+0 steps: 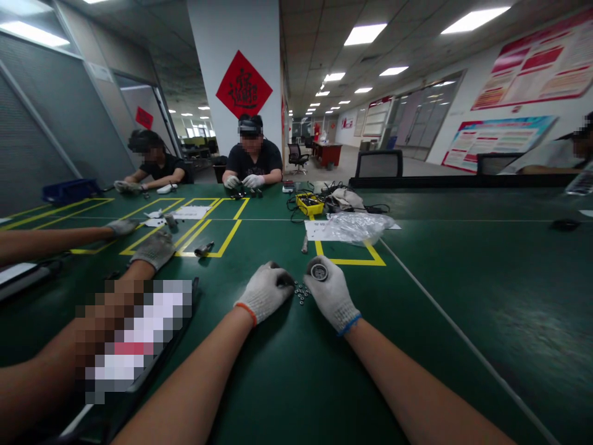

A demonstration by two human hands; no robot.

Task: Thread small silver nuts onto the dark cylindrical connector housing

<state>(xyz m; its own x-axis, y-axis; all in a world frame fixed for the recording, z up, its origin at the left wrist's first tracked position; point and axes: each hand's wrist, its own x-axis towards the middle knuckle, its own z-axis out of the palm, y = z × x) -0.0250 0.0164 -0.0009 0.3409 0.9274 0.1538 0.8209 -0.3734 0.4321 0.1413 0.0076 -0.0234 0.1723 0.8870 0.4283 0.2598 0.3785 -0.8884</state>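
Observation:
My right hand (pixel 330 293), in a white knit glove with a blue cuff, is closed around a round metal part (pixel 319 272). Its open circular end faces up, and inner detail shows dimly. My left hand (pixel 266 292), gloved with an orange cuff, rests at the table with fingers curled and thumb and fingertips close together. Whatever those fingertips pinch is too small to make out. Between both hands lies a loose cluster of small metal nuts (pixel 301 293), nearest the left fingertips. Beyond them a metal cylindrical piece (pixel 304 243) lies on the green table (pixel 287 364).
Ahead sit a clear plastic bag (pixel 356 227), a yellow box (pixel 309 204) and tangled cables. At left, a co-worker's gloved hands (pixel 155 250) work near metal parts (pixel 204 249) and a pixelated panel (pixel 143 334). Two people sit across the table; another is at far right.

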